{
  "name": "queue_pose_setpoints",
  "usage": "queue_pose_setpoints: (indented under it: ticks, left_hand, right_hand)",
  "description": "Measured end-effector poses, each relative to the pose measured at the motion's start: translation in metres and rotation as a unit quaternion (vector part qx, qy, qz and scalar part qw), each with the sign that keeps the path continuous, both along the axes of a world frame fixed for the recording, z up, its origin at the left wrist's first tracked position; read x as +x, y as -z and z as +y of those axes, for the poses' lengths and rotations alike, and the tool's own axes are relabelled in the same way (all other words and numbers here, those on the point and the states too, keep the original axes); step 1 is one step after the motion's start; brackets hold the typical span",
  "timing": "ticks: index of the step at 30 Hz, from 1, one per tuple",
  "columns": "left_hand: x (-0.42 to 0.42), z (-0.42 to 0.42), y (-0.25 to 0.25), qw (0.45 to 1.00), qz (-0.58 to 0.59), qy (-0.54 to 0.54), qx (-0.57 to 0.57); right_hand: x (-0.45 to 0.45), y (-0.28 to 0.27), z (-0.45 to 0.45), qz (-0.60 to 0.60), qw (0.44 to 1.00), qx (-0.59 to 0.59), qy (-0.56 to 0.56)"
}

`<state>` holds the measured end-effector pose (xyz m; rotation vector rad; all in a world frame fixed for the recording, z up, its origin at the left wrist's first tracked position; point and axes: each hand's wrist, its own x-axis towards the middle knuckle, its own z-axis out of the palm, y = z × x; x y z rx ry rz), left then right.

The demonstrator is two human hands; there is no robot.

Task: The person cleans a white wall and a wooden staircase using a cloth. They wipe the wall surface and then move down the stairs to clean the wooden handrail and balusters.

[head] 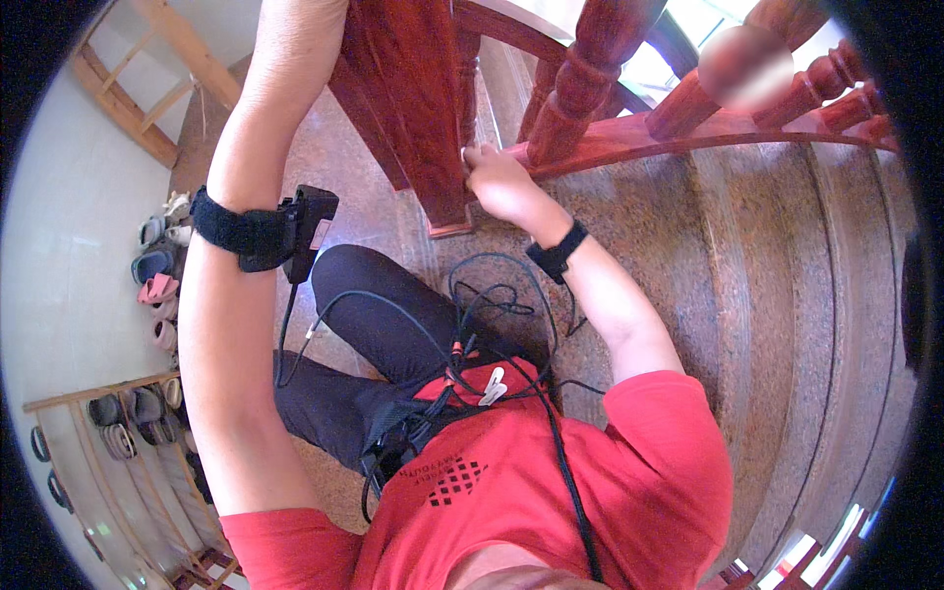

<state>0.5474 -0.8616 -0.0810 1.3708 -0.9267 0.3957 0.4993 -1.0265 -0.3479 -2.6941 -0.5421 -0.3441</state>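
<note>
My left hand is out of view; its forearm reaches up past the top edge, beside a dark red wooden newel post (pixel 413 96). My right hand (pixel 501 181) is at the right side of that post, low down near the bottom rail (pixel 634 144) of the balustrade. Its fingers are curled against or close to the wood, and a small whitish spot shows at the fingertips; whether they hold something cannot be told. A turned wooden baluster (pixel 582 81) rises just beyond the hand. Both arms wear black straps, the left with a black device (pixel 306 232).
Curved granite-like stair steps (pixel 752 310) lie to the right. Black cables (pixel 509 295) loop over my lap and beside my bent legs. Shoes (pixel 155 265) line the left wall, with a shoe rack (pixel 96 394) below them. A wooden frame (pixel 125 110) leans at upper left.
</note>
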Motion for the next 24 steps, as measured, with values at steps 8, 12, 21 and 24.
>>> queue_pose_setpoints:
  ticks: [8, 12, 21, 24]
  left_hand:
    - [0.001, -0.002, -0.003, 1.0, 0.009, -0.006, -0.001]
    - [-0.007, 0.003, -0.002, 0.999, 0.042, 0.013, 0.02]
    - [-0.011, -0.003, -0.002, 0.998, 0.047, -0.046, 0.006]
    - [-0.03, -0.022, -0.005, 0.993, 0.075, -0.094, -0.022]
  right_hand:
    - [-0.061, 0.021, -0.028, -0.045, 0.997, 0.06, -0.03]
    - [-0.044, -0.026, -0.009, -0.094, 0.987, 0.074, 0.11]
    - [0.009, 0.034, 0.024, 0.0, 0.993, 0.089, 0.083]
    - [-0.007, 0.006, 0.014, 0.208, 0.964, 0.147, 0.075]
